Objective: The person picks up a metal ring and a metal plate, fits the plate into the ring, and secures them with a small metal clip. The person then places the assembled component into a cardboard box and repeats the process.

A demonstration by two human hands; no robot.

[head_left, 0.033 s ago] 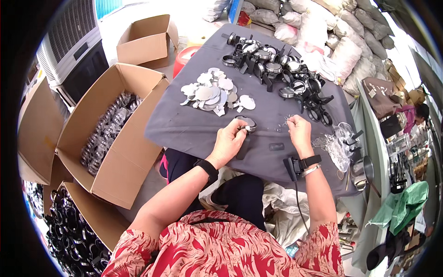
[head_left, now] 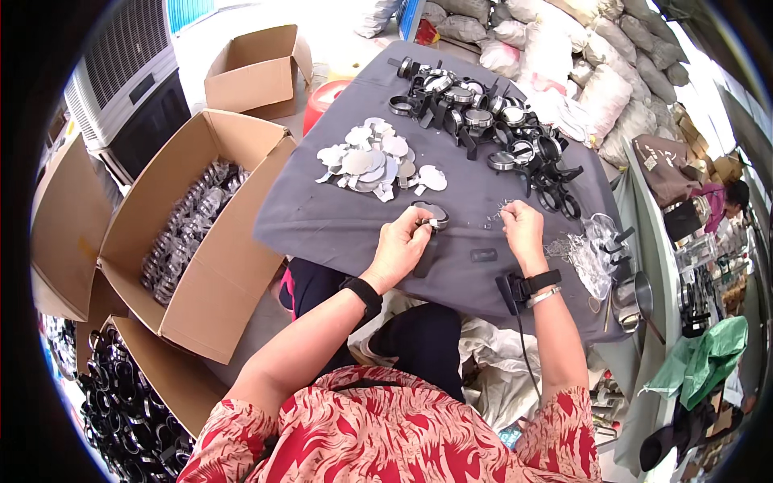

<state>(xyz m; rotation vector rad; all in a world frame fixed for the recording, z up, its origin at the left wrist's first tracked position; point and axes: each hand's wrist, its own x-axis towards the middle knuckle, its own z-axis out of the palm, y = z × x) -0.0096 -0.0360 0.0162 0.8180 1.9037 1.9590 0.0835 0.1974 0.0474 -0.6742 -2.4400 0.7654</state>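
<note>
In the head view, my left hand [head_left: 401, 246] is closed on a wristwatch [head_left: 435, 214] with a round case and a dark strap, held near the table's front edge. My right hand [head_left: 524, 230] has its fingertips pinched together beside a small scatter of thin metal bits [head_left: 494, 216]. Whatever lies between those fingertips is too small to make out. A small dark oblong piece [head_left: 483, 255] lies on the cloth between my hands. Beyond my left hand is a heap of flat silver and white discs with tabs [head_left: 372, 164].
Black and silver watches [head_left: 478, 119] are piled at the table's far side. A clear plastic bag [head_left: 594, 262] lies at the right edge. Left of the table stand a cardboard box of clear-wrapped pieces [head_left: 241, 272] and a box of black bands [head_left: 129, 402]. Full sacks [head_left: 612, 97] are stacked behind.
</note>
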